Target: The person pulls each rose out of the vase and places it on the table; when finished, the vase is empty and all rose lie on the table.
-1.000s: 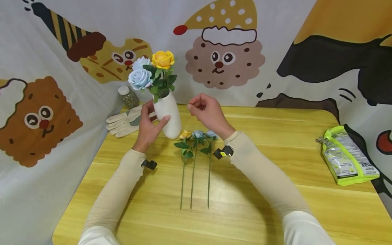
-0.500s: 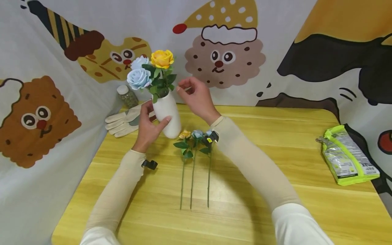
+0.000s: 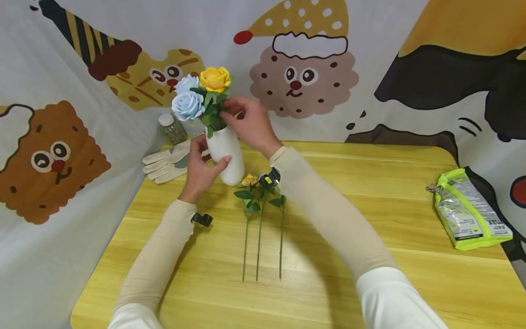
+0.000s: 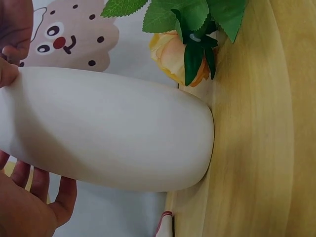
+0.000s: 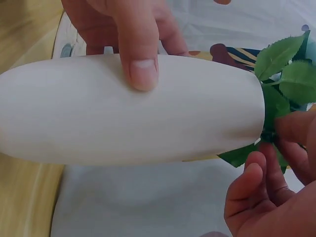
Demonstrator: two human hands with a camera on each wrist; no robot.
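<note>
My left hand point(image 3: 200, 172) grips the white vase point(image 3: 227, 155), thumb across its front and fingers around the left side. The vase's base meets the table point(image 4: 256, 148). A yellow rose point(image 3: 215, 79) and two light blue roses point(image 3: 187, 105) stand in it, green leaves point(image 5: 280, 59) spreading over its mouth. My right hand point(image 3: 249, 119) reaches in from the right and pinches the yellow rose's stem among the leaves just above the rim; the fingertips are partly hidden. Below the vase, three loose stems lie side by side: a yellow rose point(image 3: 249, 180) and two others whose blooms my right wrist mostly covers.
Behind the vase on the left are a pale glove point(image 3: 164, 165) and a jar point(image 3: 172, 130) with a white lid. A yellow-green package point(image 3: 470, 210) lies by the table's right edge. A printed cloth point(image 3: 230, 27) hangs behind the table.
My right hand has moved up and left, from beside the vase to the yellow rose's stem. That rose has shifted slightly left. My left hand keeps its hold on the vase.
</note>
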